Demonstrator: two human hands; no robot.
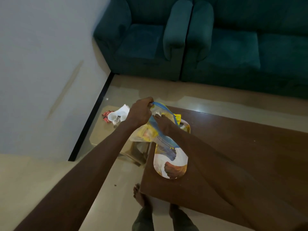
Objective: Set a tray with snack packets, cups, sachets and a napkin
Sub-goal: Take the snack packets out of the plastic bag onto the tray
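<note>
With the left hand (pixel 139 112) pinching the clear bag (pixel 156 130) open above the tray (pixel 171 162), the right hand (pixel 164 122) reaches inside, fingers hidden, apparently to draw out a snack packet (pixel 178 117) next.

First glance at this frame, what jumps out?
Both hands at centre work a clear plastic bag with a blue rim: the left hand pinches the rim up, the right hand reaches in. Under it, an oval patterned tray sits on the brown table's near-left corner. White cups and red sachets lie on the floor behind.
</note>
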